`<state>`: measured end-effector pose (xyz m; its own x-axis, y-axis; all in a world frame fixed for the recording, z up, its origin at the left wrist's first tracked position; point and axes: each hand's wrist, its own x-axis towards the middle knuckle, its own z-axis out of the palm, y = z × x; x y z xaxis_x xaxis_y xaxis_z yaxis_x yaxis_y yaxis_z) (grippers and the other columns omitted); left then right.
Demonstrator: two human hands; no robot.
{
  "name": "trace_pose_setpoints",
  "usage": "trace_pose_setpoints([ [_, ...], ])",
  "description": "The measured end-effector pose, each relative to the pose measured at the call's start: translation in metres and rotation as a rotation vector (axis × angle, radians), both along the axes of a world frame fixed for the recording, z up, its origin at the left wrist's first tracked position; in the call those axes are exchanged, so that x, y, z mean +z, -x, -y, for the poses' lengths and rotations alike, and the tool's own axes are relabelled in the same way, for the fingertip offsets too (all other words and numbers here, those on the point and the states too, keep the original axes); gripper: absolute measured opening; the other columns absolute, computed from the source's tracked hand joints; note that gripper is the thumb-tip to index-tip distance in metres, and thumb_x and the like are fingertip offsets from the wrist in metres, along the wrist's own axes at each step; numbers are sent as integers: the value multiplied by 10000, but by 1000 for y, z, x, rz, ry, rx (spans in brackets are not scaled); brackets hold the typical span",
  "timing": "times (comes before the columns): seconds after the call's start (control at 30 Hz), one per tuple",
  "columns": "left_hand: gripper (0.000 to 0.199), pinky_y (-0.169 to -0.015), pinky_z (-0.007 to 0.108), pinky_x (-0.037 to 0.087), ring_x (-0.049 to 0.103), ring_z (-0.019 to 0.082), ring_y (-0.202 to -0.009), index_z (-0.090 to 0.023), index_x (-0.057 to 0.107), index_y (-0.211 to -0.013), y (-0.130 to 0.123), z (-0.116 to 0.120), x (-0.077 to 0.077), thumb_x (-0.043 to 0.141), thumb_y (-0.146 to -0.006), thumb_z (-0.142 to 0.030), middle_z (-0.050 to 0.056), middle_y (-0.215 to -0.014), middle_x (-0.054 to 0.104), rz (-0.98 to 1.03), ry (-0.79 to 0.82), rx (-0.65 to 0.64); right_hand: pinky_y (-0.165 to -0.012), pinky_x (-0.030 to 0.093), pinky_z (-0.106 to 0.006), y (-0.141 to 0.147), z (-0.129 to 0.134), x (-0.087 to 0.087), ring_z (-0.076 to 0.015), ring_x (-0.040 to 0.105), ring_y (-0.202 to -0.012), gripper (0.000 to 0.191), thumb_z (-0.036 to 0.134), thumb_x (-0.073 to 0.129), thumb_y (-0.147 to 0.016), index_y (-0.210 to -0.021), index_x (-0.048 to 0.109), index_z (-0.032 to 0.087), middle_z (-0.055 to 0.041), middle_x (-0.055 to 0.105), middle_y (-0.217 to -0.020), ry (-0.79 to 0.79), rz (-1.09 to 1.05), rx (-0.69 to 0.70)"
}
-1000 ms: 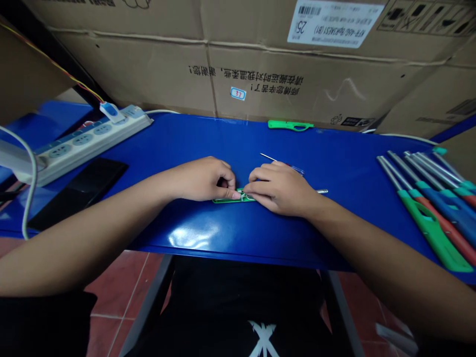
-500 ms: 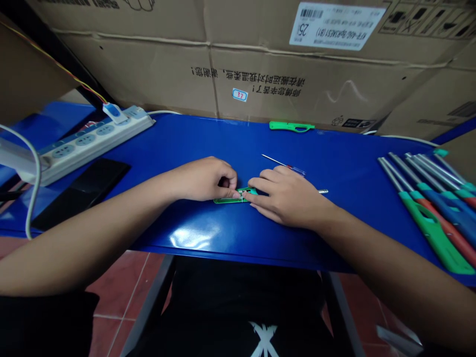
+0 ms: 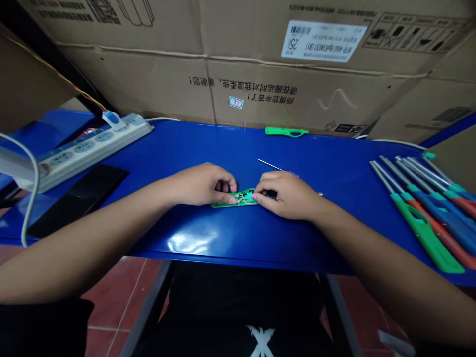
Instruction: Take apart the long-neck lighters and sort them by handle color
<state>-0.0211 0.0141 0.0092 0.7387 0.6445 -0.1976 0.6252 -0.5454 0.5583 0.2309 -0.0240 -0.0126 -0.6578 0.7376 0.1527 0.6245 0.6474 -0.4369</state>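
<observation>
On the blue table lies an opened green lighter shell [image 3: 219, 205], its inner parts and a pale wire showing. My left hand [image 3: 201, 184] grips the shell's left part, thumb on the near side and fingers curled. At the shell's right part, my right hand [image 3: 288, 196] pinches a small teal piece [image 3: 249, 197] between thumb and forefinger. That piece sits at or just over the shell; its exact contact is hard to see. A metal tube end [image 3: 320, 194] shows beyond my right hand. Behind that hand lies a screwdriver [image 3: 269, 164], its handle partly hidden.
A second green shell half [image 3: 273, 131] lies along the cardboard box [image 3: 241, 69] at the back. Several long-necked lighters [image 3: 433, 235] lie on the right. To the left are a white power strip [image 3: 96, 148] and a black phone-like slab [image 3: 80, 198].
My right hand has drawn back slightly and its spread fingers have curled into a pinch on the teal piece, uncovering more of the shell. My left hand stays on the shell.
</observation>
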Motion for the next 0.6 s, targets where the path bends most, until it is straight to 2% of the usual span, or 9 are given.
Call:
trace_pose_setpoints([
  [0.1, 273, -609, 203, 414, 637, 113, -663, -206, 736, -979, -3, 0, -5, 701, -829, -432, -19, -758, 701, -1, 67, 23, -652, 372, -273, 11, 3, -2, -125, 554, -702, 190, 297, 634, -932, -835, 736, 169, -23, 656, -815, 90, 1, -97],
  [0.23, 223, -603, 213, 403, 638, 119, -679, -203, 731, -957, -7, 3, -9, 685, -841, -387, -5, -793, 716, 13, 0, 21, -636, 366, -279, 21, 8, 2, -125, 545, -681, 172, 264, 656, -916, -789, 726, 172, -29, 674, -822, 138, 68, -179],
  [0.4, 141, -647, 218, 409, 625, 117, -705, -188, 722, -927, -10, 7, -7, 678, -849, -297, 19, -870, 727, -1, -130, -20, -631, 358, -283, 24, 11, 4, -132, 554, -678, 173, 257, 667, -900, -756, 722, 177, -35, 688, -803, 111, 85, -220],
  [0.5, 181, -664, 215, 430, 640, 123, -737, -188, 735, -956, -9, 7, -6, 690, -858, -333, 31, -914, 734, -2, -111, -29, -614, 340, -278, 17, 9, 5, -120, 531, -640, 280, 294, 622, -926, -674, 667, 180, -15, 644, -717, 67, 27, -171],
  [0.6, 253, -690, 220, 460, 668, 139, -779, -187, 755, -973, -6, 4, -6, 700, -855, -403, 41, -927, 747, 34, -56, -19, -592, 326, -281, 4, 4, 9, -117, 482, -588, 382, 317, 577, -931, -573, 540, 186, 2, 551, -616, -61, -60, -215],
])
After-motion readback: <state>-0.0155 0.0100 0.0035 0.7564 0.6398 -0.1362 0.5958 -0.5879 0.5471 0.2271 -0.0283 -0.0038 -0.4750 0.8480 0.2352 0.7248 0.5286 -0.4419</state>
